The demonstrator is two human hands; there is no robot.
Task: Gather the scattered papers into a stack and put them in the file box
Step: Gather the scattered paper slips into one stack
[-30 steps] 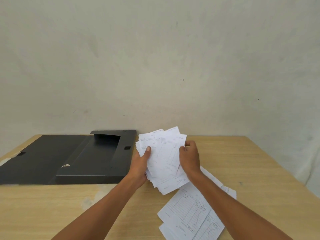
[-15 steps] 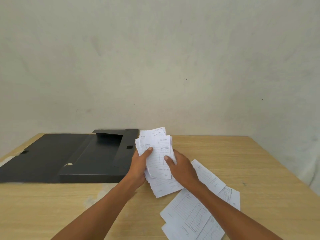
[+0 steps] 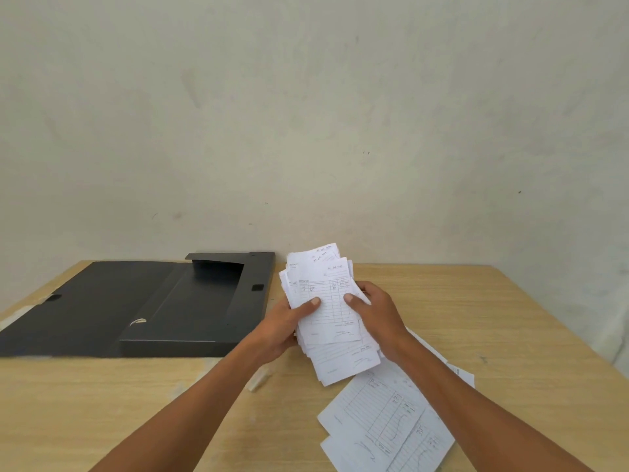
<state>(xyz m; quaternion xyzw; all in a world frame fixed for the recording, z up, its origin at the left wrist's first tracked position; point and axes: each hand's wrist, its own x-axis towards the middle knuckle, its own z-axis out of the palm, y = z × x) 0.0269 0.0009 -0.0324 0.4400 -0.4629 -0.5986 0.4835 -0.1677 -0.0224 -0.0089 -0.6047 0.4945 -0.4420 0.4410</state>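
**Paper bundle in both hands, loose sheets remaining**

While the black file box (image 3: 190, 301) is lying open on the left of the wooden surface (image 3: 493, 318), both hands are holding a fanned bundle of papers (image 3: 326, 301) just right of it. The left hand (image 3: 286, 328) is gripping the bundle's left edge, thumb on top; the right hand (image 3: 377, 315) is gripping the right edge likewise. Fingers beneath the bundle are hidden. The sheets are sitting uneven, lower ones sticking out below. More loose papers (image 3: 384, 424) are lying on the surface nearer the camera, partly covered by the right forearm and cut off by the frame's lower edge. Printed tables and handwriting on them are too small to read.
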